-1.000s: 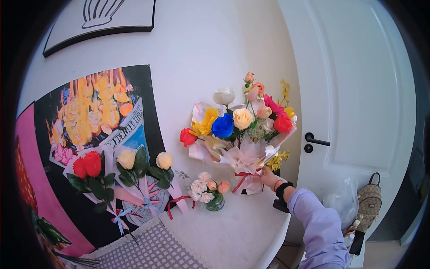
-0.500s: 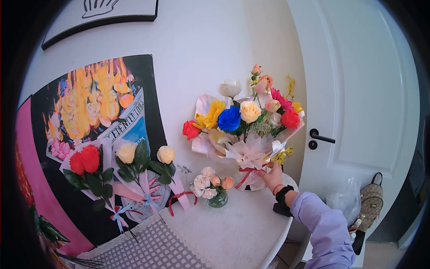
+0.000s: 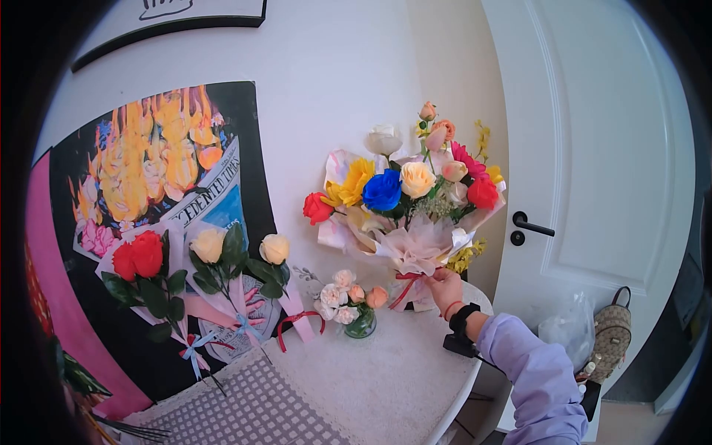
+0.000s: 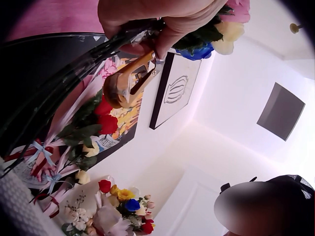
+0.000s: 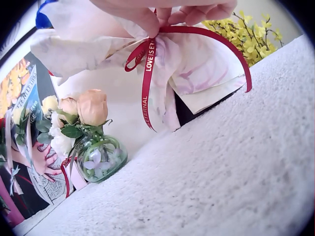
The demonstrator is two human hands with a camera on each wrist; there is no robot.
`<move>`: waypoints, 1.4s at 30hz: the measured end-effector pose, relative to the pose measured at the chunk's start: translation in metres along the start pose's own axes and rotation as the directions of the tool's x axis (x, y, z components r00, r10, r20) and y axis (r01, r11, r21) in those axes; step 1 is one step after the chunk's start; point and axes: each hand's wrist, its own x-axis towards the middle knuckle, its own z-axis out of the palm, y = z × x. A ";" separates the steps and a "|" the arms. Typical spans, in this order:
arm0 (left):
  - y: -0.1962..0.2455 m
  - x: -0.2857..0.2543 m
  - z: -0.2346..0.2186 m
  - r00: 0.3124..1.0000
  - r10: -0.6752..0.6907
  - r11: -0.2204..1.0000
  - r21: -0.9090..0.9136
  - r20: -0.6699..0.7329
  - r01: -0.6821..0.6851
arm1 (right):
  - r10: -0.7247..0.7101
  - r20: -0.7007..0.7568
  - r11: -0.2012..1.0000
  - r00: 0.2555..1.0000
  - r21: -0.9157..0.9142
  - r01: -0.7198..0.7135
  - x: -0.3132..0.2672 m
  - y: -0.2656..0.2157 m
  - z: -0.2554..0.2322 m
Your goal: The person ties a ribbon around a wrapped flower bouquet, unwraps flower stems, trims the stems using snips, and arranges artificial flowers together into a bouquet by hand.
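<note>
A large wrapped bouquet [image 3: 415, 241] of red, blue, yellow and cream flowers stands on the white table against the wall. My right hand [image 3: 445, 287] is at its neck, fingertips pinching the red ribbon [image 5: 148, 73] beside the knot; the ribbon's loose tails hang down over the wrapping. In the left wrist view, my left hand [image 4: 162, 19] grips a bunch of long dark green stems [image 4: 64, 81], with pink, cream and blue blooms beyond it. An orange-yellow tool with two arms [image 4: 129, 81] sticks out below those fingers. In the head view the left hand is out of sight.
A small glass vase [image 3: 361, 324] of peach and white flowers stands left of the bouquet. Wrapped red roses [image 3: 139, 256] and cream roses [image 3: 210, 243] lean on a poster. At the right are a door handle [image 3: 532, 224], a plastic bag [image 3: 567, 326] and a backpack [image 3: 613, 334].
The head view has shifted a little. My right hand has turned at the bouquet's neck, its fingers now at the ribbon. The bouquet still stands by the wall.
</note>
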 end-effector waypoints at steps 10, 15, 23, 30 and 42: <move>0.005 0.003 0.015 0.977 -0.144 0.970 -0.217 -0.157 0.108 | 0.175 -0.010 0.984 0.985 0.031 -0.174 0.003 0.008 0.013; -0.002 0.014 0.002 0.975 -0.190 0.955 -0.250 -0.112 0.157 | 0.185 -0.028 0.982 0.982 -0.035 -0.185 0.002 0.001 0.007; -0.025 0.031 -0.012 0.922 -0.099 0.737 -0.650 -0.375 -0.185 | 0.122 0.006 0.991 0.992 -0.057 -0.122 0.025 0.022 0.011; -0.035 0.037 -0.027 0.917 -0.082 0.754 -0.626 -0.391 -0.199 | 0.121 0.276 0.919 0.954 0.333 -0.213 0.035 0.028 0.020; -0.046 0.039 -0.042 0.920 -0.073 0.790 -0.585 -0.384 -0.182 | 0.017 0.379 0.942 0.925 0.304 -0.142 0.055 0.055 0.016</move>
